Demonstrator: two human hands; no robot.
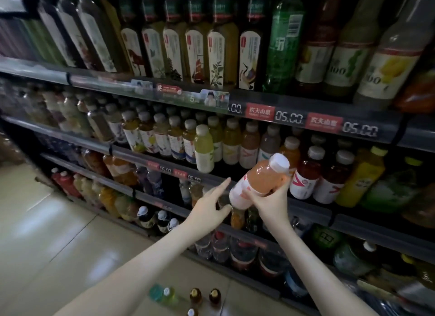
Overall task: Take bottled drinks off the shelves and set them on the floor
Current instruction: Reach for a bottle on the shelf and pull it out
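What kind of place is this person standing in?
Probably a shop's drinks aisle: tiered shelves packed with bottled drinks, price tags reading 05.00 along the shelf edges, and a tiled floor.

I see dark grey metal shelves (35,69) crammed with rows of bottled drinks (204,151); on the glossy beige tiled floor (70,233) sit one pale green bottle (164,295) and three amber bottles (214,296).

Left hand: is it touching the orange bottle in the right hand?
Cannot tell. Head view: the thumb tip of the left hand lies right at the base of the orange bottle; neither contact nor gap shows plainly.
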